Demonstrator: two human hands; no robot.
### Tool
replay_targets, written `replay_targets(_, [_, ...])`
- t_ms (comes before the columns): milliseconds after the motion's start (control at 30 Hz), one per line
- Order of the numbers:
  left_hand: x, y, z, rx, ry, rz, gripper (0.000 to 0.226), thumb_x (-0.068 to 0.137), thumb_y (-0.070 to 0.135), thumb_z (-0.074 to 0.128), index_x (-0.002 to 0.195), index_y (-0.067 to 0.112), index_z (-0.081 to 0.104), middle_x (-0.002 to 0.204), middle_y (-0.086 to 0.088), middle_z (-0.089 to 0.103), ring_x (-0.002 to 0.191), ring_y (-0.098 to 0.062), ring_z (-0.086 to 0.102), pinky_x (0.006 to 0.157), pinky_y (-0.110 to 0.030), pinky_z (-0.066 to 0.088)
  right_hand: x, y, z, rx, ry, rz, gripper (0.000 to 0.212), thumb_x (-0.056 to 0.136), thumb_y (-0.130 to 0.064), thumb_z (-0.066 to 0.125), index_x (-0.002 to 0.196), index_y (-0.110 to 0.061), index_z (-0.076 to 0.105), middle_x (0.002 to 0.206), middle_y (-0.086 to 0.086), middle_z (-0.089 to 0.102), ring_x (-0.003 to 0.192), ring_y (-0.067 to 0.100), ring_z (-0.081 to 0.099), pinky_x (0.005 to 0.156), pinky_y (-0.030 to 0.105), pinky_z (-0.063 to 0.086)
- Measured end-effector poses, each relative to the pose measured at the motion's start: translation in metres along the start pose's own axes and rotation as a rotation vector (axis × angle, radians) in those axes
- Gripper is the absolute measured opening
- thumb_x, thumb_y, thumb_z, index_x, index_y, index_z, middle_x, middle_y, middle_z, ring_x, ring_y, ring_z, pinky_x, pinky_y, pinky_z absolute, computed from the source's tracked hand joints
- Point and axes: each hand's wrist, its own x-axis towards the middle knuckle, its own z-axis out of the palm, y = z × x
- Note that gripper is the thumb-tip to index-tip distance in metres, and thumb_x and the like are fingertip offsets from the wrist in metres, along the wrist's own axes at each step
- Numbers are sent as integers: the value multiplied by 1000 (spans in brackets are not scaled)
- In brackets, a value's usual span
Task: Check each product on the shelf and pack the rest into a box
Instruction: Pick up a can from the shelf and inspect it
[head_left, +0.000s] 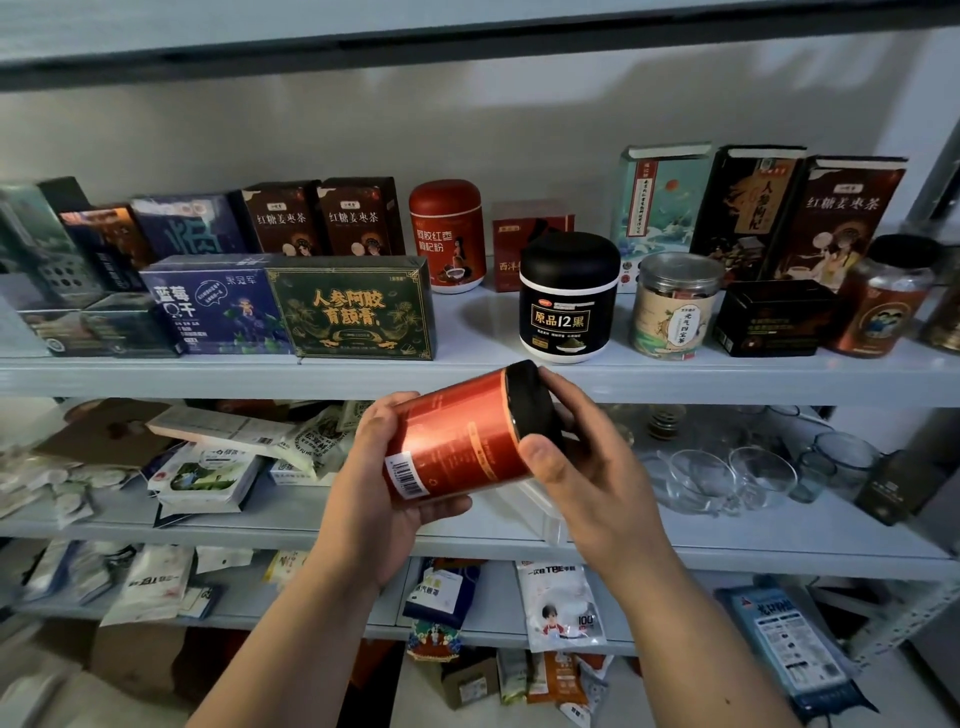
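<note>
Shelf (208, 376) behind, a jar (457, 436) lies tilted between 2 grips: left grip (384, 478) holds its base, right grip (587, 467) its black lid (530, 405).

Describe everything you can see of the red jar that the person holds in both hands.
The red jar is a cylinder with a glossy orange-red wrap, small unreadable print, a white barcode near its base and a black lid, closed. It is tilted, lid up and right, in the air before the shelves. The left hand grips its base end; the right hand grips the lid end.
</note>
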Motion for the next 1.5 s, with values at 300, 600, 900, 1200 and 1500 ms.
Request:
replay_targets(300, [-5,-15,13,-56,75,-61,43,101,49,40,121,16,58,88,-12,72,67,-23,68,42,-27,44,9,6,13,-59,44,-39,72,84,-72,65,149,-47,48,145,-3,56,137,22,53,108,52,49])
replay_targets(600, [8,-19,4,-233,137,-198,65,100,60,40,135,8,56,115,-25,72,98,-38,74,74,-51,61,32,0,19,-195,-68,-67,72,77,-53,79,142,-43,51,141,-8,56,130,13,57,103,43,55])
replay_targets(900, [24,-5,2,-183,85,-157,46,96,25,55,134,-1,54,119,-24,72,114,-38,70,101,-54,53,84,-22,24,-499,123,-172,58,81,-36,83,133,-44,57,134,-14,49,117,-8,48,100,9,39])
replay_targets(1200, [44,4,-15,392,71,25,38,100,17,61,133,33,62,125,13,71,108,-13,71,98,-47,57,147,-33,40,-903,109,-194,58,88,-39,77,140,-35,53,161,6,27,143,30,40,112,34,39])
replay_targets(1500, [60,25,-47,910,77,339,51,98,33,59,142,53,43,132,31,50,121,8,53,95,-16,44,183,-10,51,-1267,66,-250,61,96,-36,67,152,-21,46,161,19,35,157,38,14,125,51,21])
